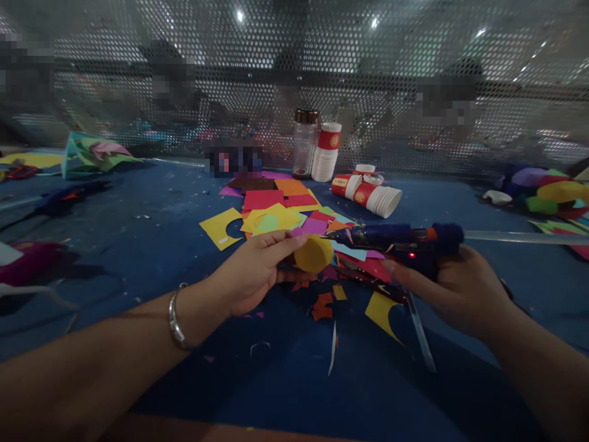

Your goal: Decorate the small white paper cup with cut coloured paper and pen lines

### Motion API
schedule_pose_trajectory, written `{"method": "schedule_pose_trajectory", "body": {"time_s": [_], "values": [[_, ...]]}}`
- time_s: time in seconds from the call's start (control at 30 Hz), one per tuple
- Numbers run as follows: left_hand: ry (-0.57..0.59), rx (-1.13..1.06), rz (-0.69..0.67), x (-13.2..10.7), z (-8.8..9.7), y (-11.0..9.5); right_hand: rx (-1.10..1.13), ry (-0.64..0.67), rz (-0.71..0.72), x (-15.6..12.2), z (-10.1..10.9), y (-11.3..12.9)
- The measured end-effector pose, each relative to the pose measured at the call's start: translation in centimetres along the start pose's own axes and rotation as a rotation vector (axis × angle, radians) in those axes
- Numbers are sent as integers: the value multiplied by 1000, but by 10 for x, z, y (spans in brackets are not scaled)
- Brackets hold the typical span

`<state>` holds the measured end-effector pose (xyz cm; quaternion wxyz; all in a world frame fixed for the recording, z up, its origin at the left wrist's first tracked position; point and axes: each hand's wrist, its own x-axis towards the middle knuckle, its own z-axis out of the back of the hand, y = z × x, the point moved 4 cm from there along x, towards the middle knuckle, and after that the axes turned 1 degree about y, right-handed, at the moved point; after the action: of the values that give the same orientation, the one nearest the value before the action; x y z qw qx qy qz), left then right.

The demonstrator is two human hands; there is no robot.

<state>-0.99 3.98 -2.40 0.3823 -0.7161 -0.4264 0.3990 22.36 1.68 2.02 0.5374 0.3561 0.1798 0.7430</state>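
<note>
Forearms come in from the near edge, with a metal bracelet (pixel 175 320) on the left wrist. The left hand (pixel 251 270) has its fingers closed round a yellow paper roll (pixel 314 253), held just above the blue tabletop (pixel 138 245) at the centre. The roll looks light, hollow and easily crushed, so a gentle hold on its sides suits it. The right hand (pixel 453 288) has its fingers wrapped around a glue gun (pixel 396 238), whose nozzle is just beside the roll. A red light glows on the gun, so the tip is probably hot and the handle the safe hold. Farther off lie coloured paper scraps (pixel 276 215), tipped paper cups (pixel 375 195) and a jar (pixel 305 142).
</note>
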Motion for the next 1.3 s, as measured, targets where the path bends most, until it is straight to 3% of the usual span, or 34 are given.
{"method": "schedule_pose_trajectory", "body": {"time_s": [0.17, 0.4, 1.3], "values": [[40, 11, -32, 2, 1, 3, 39, 34, -6, 0, -2, 3], [9, 59, -16, 1, -2, 4, -83, 16, 83, 1, 1, 1], [27, 100, 4, 1, -1, 7, -207, 37, 43, 4, 3, 9]]}}
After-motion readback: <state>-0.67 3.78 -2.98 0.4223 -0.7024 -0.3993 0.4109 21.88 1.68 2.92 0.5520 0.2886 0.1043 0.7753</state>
